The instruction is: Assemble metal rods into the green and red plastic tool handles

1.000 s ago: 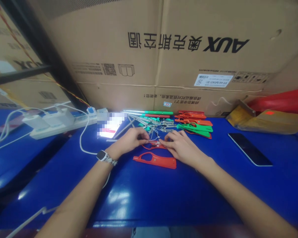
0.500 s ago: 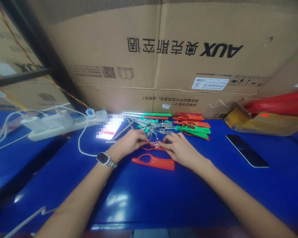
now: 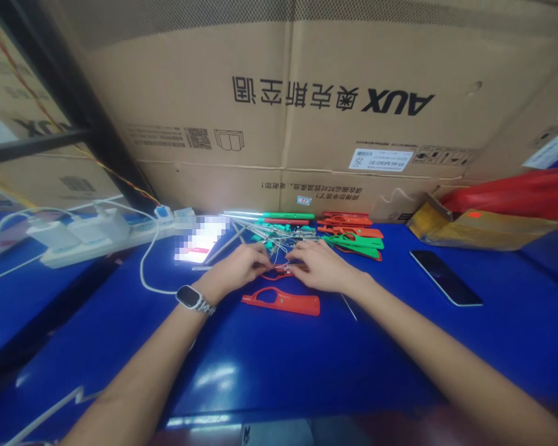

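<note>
My left hand [image 3: 247, 263], with a watch on its wrist, has thumb and fingertips pinched at the left part of a red plastic handle shell [image 3: 272, 276]. Small parts and thin wires lie in that shell, partly hidden by fingers. At its other end my right hand [image 3: 316, 263] is closed, fingertips pressed together over the small parts; what they pinch is too small to tell. A thin, light rod or wire [image 3: 349, 308] sticks out from beneath the right palm. Nearer to me a second red handle shell [image 3: 297, 303] lies flat, apart from both hands.
Behind my hands lies a pile of wired parts [image 3: 283, 235] and rods with green and red handles [image 3: 288, 217]. Red and green shells [image 3: 358, 240] are stacked to the right. A phone [image 3: 446, 277], a carton [image 3: 483, 229], a power strip [image 3: 106, 238] and a lit screen [image 3: 207, 238] surround the workspace.
My right hand has shifted slightly left and inward over the shell. The thin rod or wire now shows beneath its palm. The whole view has moved a little.
</note>
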Tool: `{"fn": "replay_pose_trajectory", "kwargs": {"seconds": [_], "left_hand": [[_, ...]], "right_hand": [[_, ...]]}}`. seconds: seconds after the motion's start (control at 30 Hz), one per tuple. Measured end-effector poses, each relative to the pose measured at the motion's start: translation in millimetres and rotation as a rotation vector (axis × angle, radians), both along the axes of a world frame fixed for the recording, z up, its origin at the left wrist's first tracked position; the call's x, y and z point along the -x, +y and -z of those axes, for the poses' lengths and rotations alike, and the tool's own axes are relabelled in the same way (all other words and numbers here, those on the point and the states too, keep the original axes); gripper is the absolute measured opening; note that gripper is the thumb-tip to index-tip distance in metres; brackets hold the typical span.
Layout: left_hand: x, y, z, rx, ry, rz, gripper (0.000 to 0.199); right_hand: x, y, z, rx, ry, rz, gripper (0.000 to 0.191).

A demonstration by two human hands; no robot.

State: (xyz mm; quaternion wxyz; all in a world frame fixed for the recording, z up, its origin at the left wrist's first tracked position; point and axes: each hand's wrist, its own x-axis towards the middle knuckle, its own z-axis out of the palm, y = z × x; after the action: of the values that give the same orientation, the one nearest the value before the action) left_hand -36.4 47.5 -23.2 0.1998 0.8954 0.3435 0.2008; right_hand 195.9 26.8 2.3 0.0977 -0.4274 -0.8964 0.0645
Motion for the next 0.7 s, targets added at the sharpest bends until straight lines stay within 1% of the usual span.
{"fn": "replay_pose_trajectory", "kwargs": {"seconds": [0.13,0.27,0.4,0.5,0.63,0.7], "left_hand": [[-1,-1,0.5,-0.005,0.017,-0.014,0.018],[-1,-2,1.0,0.000,0.023,-0.025,0.019],[-2,-2,1.8,0.008,0.020,-0.042,0.017],[-1,-2,2.3,0.001,0.025,-0.036,0.017],[-1,-3,1.4,-0.026,0.025,-0.020,0.020],[-1,-3,0.5,-0.031,0.032,-0.021,0.020]], "right_hand": [[13,13,-12.5,0.059,-0.118,-0.014,0.011],[17,15,-19.3,0.000,-0.158,-0.034,0.008],[17,5,-16.8,-0.143,-0.215,-0.063,0.013],[13,-5,-11.2,-0.213,-0.250,-0.046,0.016],[7,-8,-5.1,-0.227,-0.177,-0.035,0.017],[6,-4,-4.8,-0.194,-0.151,-0.052,0.019]]}}
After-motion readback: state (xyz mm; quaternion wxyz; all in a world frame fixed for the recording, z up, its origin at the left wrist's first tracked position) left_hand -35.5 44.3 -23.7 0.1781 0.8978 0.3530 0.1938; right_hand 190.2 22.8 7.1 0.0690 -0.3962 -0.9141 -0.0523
